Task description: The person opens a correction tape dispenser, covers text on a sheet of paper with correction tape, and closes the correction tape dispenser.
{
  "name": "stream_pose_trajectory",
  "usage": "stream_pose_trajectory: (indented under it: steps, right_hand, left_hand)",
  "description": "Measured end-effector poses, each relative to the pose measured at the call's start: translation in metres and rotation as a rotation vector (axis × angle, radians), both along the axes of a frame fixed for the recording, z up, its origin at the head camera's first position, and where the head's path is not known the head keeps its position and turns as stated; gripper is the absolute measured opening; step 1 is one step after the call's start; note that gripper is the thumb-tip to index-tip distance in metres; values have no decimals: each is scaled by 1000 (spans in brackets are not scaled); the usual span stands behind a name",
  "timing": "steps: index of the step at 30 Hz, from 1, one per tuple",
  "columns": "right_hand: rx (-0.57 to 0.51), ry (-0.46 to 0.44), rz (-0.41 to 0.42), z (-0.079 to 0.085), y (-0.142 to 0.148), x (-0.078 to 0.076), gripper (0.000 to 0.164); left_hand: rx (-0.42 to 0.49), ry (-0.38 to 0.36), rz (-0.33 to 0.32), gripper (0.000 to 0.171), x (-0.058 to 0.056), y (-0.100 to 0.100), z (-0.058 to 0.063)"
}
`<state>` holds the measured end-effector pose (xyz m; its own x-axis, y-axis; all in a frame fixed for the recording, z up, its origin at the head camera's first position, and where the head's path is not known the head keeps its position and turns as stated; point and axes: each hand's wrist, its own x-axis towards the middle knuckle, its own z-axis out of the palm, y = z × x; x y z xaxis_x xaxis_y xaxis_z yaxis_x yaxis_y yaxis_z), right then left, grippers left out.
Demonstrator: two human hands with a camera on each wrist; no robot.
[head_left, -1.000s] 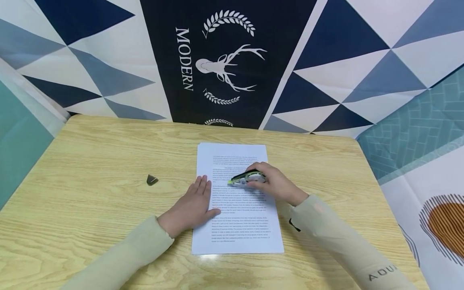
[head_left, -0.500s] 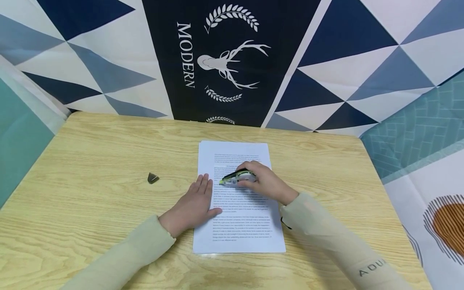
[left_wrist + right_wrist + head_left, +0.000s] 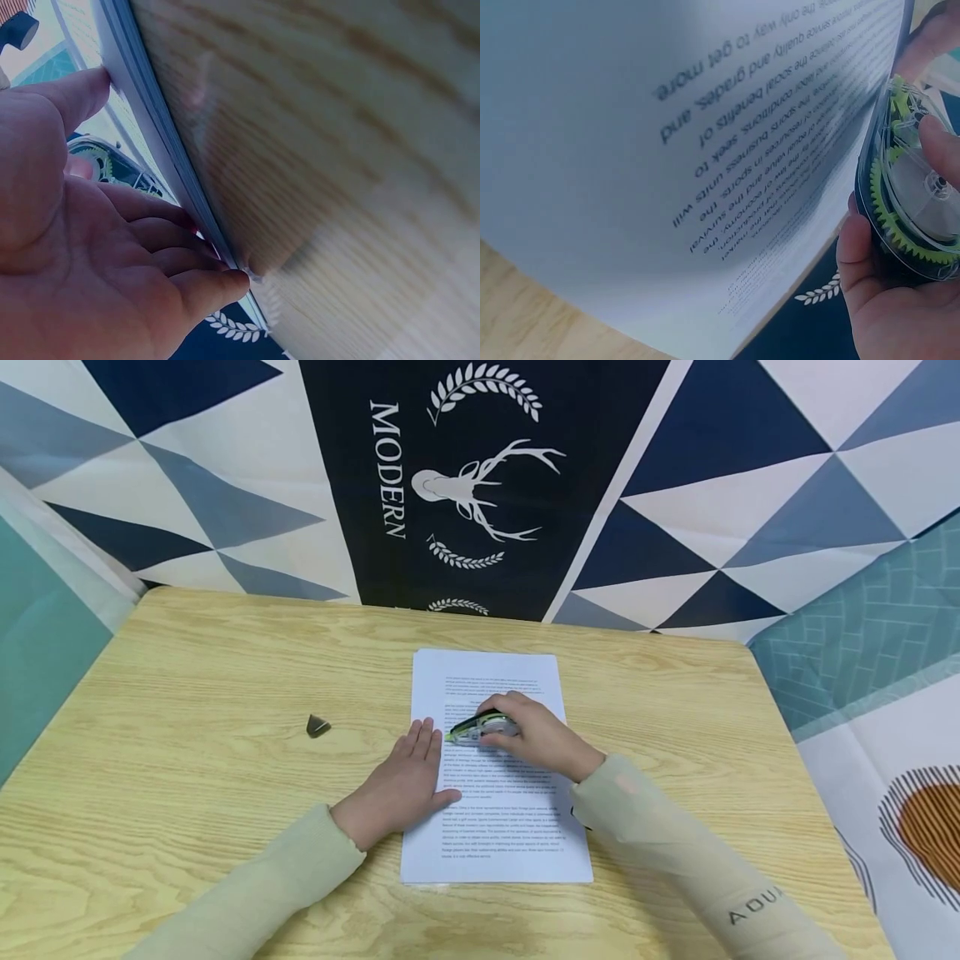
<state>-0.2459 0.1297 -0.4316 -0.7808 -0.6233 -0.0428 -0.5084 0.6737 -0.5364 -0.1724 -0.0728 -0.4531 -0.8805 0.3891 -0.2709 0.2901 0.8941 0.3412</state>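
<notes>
A stack of printed paper (image 3: 495,860) lies on the wooden table. My right hand (image 3: 536,735) grips a correction tape dispenser (image 3: 480,727), its green tip low over the printed lines near the left margin. In the right wrist view, green gears show through the clear case of the correction tape (image 3: 911,202), with thumb and fingers around it. My left hand (image 3: 393,793) rests with straight fingers on the paper's left edge, thumb spread. In the left wrist view, the fingertips of the left hand (image 3: 112,232) touch the stack's edge. Whether the tip touches the paper cannot be told.
A small dark cap (image 3: 318,726) lies on the wooden table (image 3: 202,718), left of the left hand. Behind the table's far edge hangs a patterned cloth (image 3: 480,485) with a deer head print.
My right hand has moved left with the correction tape, along the printed text toward the left hand. The left hand stays on the paper. The view has shifted slightly.
</notes>
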Motion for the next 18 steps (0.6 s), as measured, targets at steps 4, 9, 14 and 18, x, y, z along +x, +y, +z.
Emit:
stream_pose_trajectory:
  steps: [4, 9, 14, 18]
  right_hand:
    - [16, 5, 1, -1, -1, 0, 31]
    - [25, 17, 5, 0, -1, 1, 32]
    - [27, 26, 13, 1, -1, 1, 31]
    - [29, 32, 21, 1, -2, 0, 30]
  left_hand:
    - [2, -2, 2, 82, 0, 0, 0]
    - [-6, -5, -2, 83, -1, 0, -1]
    - [-8, -8, -6, 83, -1, 0, -1]
    - [-5, -13, -4, 83, -1, 0, -1]
